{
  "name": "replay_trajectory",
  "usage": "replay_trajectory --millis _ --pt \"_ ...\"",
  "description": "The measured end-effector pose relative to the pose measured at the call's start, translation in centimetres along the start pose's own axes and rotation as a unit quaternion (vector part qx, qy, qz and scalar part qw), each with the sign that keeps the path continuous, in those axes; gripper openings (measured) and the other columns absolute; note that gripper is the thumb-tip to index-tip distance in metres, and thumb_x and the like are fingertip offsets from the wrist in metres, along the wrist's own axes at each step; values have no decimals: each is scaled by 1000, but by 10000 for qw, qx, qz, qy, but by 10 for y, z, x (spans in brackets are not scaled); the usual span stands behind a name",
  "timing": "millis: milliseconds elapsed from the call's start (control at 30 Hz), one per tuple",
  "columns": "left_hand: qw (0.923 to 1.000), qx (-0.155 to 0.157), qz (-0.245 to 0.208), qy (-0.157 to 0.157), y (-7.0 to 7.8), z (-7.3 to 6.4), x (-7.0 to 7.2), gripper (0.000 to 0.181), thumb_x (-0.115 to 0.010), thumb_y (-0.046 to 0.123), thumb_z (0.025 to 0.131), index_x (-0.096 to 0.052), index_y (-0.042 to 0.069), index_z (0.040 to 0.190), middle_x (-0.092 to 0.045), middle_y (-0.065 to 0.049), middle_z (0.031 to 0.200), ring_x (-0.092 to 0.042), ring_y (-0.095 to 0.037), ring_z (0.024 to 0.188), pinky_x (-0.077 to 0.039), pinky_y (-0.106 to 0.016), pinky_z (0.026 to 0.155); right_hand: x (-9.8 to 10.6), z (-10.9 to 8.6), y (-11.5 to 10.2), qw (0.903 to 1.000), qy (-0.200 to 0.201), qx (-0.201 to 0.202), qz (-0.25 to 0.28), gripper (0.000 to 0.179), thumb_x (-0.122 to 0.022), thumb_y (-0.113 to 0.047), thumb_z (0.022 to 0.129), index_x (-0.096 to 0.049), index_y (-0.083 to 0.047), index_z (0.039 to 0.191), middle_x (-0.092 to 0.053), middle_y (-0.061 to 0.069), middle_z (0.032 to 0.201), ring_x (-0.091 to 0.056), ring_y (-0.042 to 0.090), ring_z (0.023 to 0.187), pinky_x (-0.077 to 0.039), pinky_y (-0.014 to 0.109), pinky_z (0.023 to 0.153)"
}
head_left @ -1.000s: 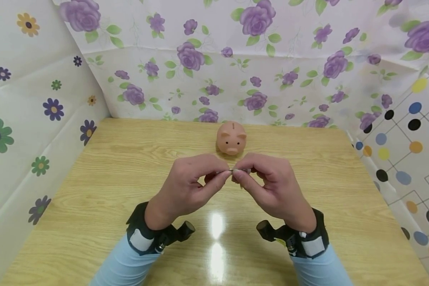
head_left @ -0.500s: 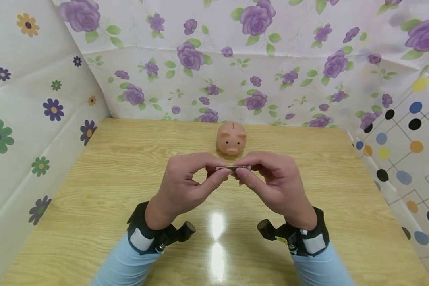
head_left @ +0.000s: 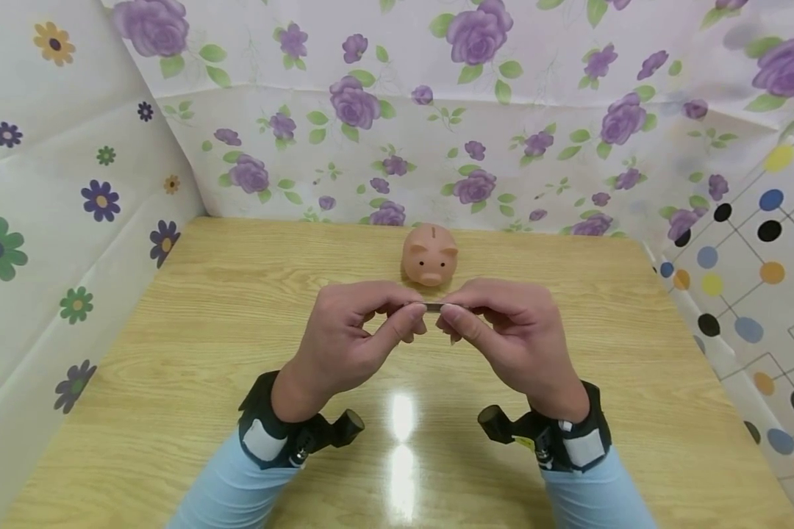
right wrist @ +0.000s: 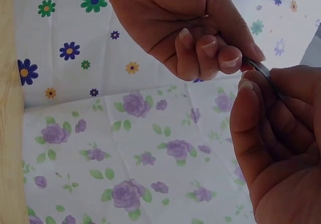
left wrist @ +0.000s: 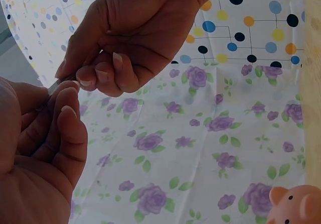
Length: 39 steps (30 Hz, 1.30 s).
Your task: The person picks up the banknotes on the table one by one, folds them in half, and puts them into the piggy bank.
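Note:
In the head view, my left hand (head_left: 351,334) and right hand (head_left: 512,334) meet in front of the chest, raised over the table. Between them is a thin, dark, flat strip (head_left: 433,307), seen nearly edge-on and perhaps folded paper. Thumb and fingers of each hand pinch one end, leaving a short middle piece bare. The right wrist view shows the strip (right wrist: 260,68) as a narrow dark line with a light edge. Most of it is hidden by fingers. Just beyond the hands, a pink piggy bank (head_left: 430,256) stands upright, its snout toward me and its slot on top.
The wooden table (head_left: 251,264) reaches back to a wall sheet with purple roses (head_left: 351,103). A flower-patterned sheet (head_left: 46,176) borders the left side, a dotted sheet (head_left: 761,294) the right. Both wrists carry black camera straps (head_left: 265,419).
The strip has tilted in the fingers, and its pale long side no longer shows as it did half a second ago. The fingertips have moved slightly farther apart. The piggy bank has stayed put.

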<state>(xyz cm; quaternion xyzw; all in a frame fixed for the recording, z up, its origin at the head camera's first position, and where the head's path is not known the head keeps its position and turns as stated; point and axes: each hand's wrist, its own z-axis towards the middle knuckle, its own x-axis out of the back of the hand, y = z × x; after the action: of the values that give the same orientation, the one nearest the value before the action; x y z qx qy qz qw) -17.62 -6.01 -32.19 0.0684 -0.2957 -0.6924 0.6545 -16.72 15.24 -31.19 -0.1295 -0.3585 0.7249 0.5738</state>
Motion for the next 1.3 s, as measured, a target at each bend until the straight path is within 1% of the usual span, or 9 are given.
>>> replay_trajectory --millis 100,200,400,533,633,767,900,1100,1300 --pt "10000 25 -63 0 0 0 0 23 -61 18 104 -73 3 91 -69 -2 72 -63 -6 62 -52 -20 58 1 0 0 9995 22 -78 315 9 -65 4 97 -74 4 100 -72 8 86 -64 17 72 -57 28 65" --pt "10000 -3 -82 23 0 1 1 25 -61 21 104 -74 3 91 -70 -2 72 -63 -6 61 -52 -19 58 1 0 0 9989 118 -122 428 10 -67 4 96 -74 5 103 -74 7 89 -64 17 71 -57 28 65" --pt "9999 -76 14 137 1 2 4 31 -60 26 105 -74 1 92 -70 -3 72 -60 -5 59 -51 -19 56 2 0 -1 9988 320 -115 365 8 -71 3 94 -74 4 100 -74 7 85 -64 15 67 -58 26 63" --pt "9997 -89 54 199 1 2 4 32 -61 28 104 -74 3 88 -70 -2 71 -61 -5 60 -51 -20 58 2 0 -1 9987 324 -144 353 7 -69 4 95 -74 3 98 -73 6 83 -65 16 67 -58 27 61" --pt "9995 -185 51 245 1 3 4 32 -61 26 104 -73 4 85 -70 -2 70 -60 -5 59 -52 -20 58 1 0 0 9990 296 -125 318 6 -68 5 95 -74 3 96 -73 7 81 -65 16 65 -57 27 60" --pt "9990 -364 25 255 1 3 5 32 -61 24 104 -74 2 85 -70 -3 69 -59 -6 57 -47 -19 53 0 1 0 9994 186 3 293 7 -67 5 95 -74 3 94 -72 9 78 -65 15 64 -58 27 60" --pt "9992 -316 -65 217 -1 3 5 31 -62 25 104 -74 1 87 -70 -3 69 -61 -6 58 -48 -18 54 0 0 -1 9977 233 103 632 10 -66 9 94 -75 3 96 -71 10 79 -64 17 64 -58 29 59" --pt "9995 -105 -145 242 0 3 4 33 -64 29 103 -77 -1 96 -72 -5 73 -65 -7 63 -50 -19 56 -2 -1 -2 9905 527 -147 1258 15 -67 12 92 -76 4 100 -74 8 83 -66 18 64 -58 31 56" --pt "9994 -193 -154 225 1 4 3 30 -68 26 100 -77 -3 100 -77 -9 84 -68 -10 70 -51 -20 61 -3 -1 -2 9837 677 -181 1659 13 -66 9 94 -76 5 101 -76 9 87 -69 18 69 -57 31 56"
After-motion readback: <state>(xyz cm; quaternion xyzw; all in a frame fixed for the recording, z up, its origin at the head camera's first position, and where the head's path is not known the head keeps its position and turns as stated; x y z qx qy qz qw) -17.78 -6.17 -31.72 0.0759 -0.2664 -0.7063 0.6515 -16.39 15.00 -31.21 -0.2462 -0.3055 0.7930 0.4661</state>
